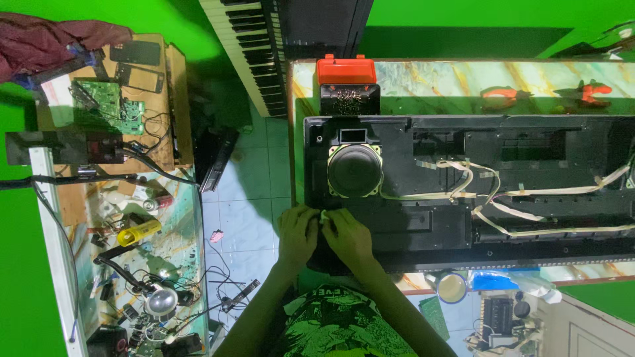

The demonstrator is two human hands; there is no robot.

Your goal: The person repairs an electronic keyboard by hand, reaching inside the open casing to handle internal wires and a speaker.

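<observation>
A small pale part (324,216) is pinched between the fingers of the left hand (297,236) and right hand (348,238) — both closed on it — at the near edge of the open keyboard case (423,228), just below the speaker (355,170), where the surface (463,82) steadies the case.

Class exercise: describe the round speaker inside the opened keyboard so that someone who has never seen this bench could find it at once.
Start at the long black keyboard shell lying open on the marbled table. Go to its left end, just above the person's two hands. The speaker is the big dark dome in a square pale-cornered frame, the only round part there; its neighbours are flat ribbon cables.
</observation>
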